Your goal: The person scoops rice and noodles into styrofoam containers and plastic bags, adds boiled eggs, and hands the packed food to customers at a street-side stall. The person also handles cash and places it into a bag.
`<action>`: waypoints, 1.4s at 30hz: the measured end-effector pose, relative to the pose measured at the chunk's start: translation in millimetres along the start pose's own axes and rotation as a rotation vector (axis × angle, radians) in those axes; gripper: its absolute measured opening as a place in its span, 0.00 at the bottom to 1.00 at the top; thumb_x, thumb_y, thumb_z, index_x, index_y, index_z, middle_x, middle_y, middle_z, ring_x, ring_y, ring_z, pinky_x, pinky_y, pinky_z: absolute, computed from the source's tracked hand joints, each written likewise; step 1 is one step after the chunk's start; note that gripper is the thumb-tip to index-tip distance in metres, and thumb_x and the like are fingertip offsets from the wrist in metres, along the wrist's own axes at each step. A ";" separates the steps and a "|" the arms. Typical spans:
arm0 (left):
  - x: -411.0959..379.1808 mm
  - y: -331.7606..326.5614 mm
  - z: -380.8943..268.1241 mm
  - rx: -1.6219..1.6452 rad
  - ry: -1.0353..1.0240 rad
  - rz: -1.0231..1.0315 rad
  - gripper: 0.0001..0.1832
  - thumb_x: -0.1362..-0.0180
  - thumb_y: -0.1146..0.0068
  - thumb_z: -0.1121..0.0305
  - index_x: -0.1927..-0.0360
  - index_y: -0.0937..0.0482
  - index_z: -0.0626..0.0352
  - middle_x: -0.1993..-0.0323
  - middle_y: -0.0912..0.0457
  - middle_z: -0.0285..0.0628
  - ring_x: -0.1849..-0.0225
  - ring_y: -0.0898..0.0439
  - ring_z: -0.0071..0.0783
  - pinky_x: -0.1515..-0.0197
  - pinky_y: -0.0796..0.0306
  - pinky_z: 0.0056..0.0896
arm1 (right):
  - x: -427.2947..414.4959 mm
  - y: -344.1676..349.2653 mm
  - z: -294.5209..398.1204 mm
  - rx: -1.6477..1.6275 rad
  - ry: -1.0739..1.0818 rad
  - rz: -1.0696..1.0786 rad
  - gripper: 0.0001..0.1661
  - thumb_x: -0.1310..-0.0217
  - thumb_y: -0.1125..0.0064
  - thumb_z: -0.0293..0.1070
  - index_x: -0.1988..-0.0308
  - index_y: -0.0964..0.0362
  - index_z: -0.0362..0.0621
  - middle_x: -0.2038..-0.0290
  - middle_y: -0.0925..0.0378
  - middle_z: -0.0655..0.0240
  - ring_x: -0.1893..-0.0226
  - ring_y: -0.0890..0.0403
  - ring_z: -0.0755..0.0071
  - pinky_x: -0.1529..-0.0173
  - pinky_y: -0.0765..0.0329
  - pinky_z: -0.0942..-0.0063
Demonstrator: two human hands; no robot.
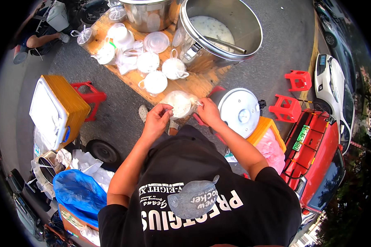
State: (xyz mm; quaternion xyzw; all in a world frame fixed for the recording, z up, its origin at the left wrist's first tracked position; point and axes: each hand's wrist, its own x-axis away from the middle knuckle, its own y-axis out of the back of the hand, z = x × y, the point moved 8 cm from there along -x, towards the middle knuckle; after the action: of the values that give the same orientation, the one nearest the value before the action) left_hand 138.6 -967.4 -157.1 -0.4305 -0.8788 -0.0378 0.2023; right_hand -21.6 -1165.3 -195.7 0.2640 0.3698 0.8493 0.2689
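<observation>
At the near corner of a wooden table point(128, 75) is a round lidded container in a clear plastic bag point(180, 104). My left hand point(157, 119) pinches the bag's edge on its left side. On its right, my right hand point(208, 111) grips the gathered part of the same bag. Just beyond stand several bagged containers with white contents, one a bagged tub point(155, 82). A large open steel pot point(256, 34) holds a pale, speckled liquid point(208, 29) with a metal handle point(225, 44) leaning in it. A stack of clear lids point(156, 42) lies left of the pot.
A second steel pot point(148, 18) stands at the table's far side. Right of me are a round-lidded vessel point(239, 112), a yellow crate point(267, 128) with pink bags and red stools point(286, 108). Left are a yellow box point(61, 105) and a blue bag point(77, 191). Another person's leg point(43, 40) shows upper left.
</observation>
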 end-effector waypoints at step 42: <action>-57.8 -76.2 -60.6 -0.857 -0.397 0.596 0.07 0.44 0.38 0.74 0.61 0.18 0.60 0.60 0.15 0.50 0.54 0.16 0.53 0.52 0.24 0.48 | -37.7 -77.9 49.3 -0.498 0.447 0.287 0.11 0.40 0.38 0.26 0.56 0.20 0.40 0.60 0.14 0.61 0.57 0.14 0.67 0.51 0.20 0.67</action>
State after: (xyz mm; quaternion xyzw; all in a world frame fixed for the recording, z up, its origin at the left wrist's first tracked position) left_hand 131.0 -1072.5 -115.9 -0.7029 -0.6465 -0.2511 -0.1581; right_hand 57.6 -1120.5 -236.1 0.0474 0.1606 0.9790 0.1158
